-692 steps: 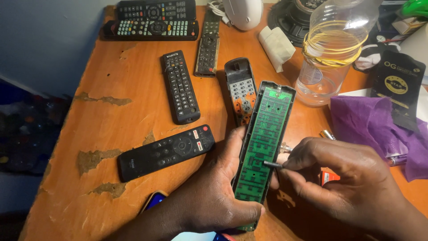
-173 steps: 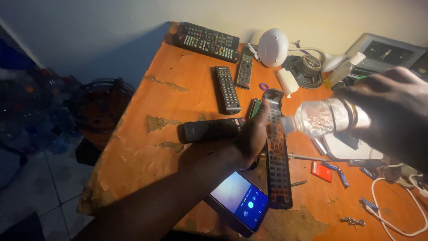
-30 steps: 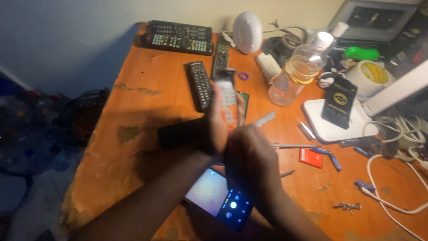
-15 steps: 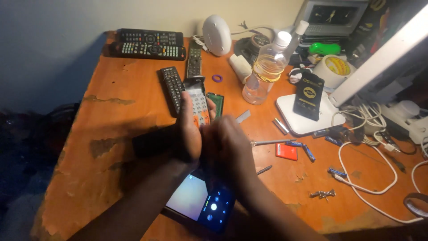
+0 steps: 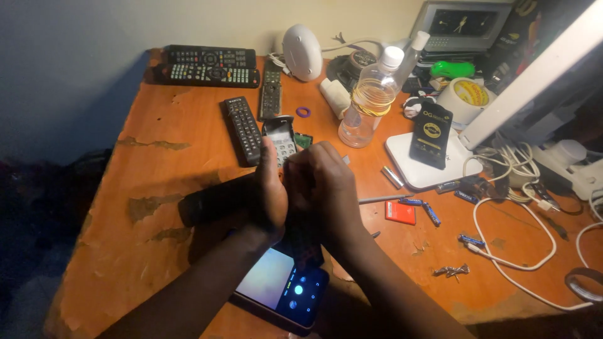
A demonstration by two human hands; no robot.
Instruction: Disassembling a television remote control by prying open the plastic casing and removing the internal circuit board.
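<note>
Remote (image 5: 281, 139) sits upright-tilted between our two hands near the table's (image 5: 157, 182) middle, grey keypad facing us, a sliver of green board (image 5: 304, 139) showing at its right edge. Our left hand (image 5: 271, 191) presses against its left side with the grip pressed together on the casing; our right hand (image 5: 323, 185) is curled over the lower body, grip closed on the remote, though the fingertips themselves are hidden.

Risks, as we judge them:
- Hands are squeezing from both sides, so the remote could slip out or the casing could spring apart and drop the board.
- A phone (image 5: 282, 289) with a lit screen lies directly under our wrists, near the table's front edge; a dropped part or a sliding forearm could knock it off.
- Loose screws (image 5: 451, 270) and small batteries (image 5: 471, 239) lie to the right, easily swept away by an elbow.

Surroundings: a black remote (image 5: 217, 201) lies touching our left hand; another black remote (image 5: 243, 130) lies just beyond it. A plastic bottle (image 5: 367, 107) stands near, behind the hands, and could tip. A red card (image 5: 401, 212) and a thin metal tool (image 5: 383, 199) lie just right. White cables (image 5: 515, 251) crowd the right side.
</note>
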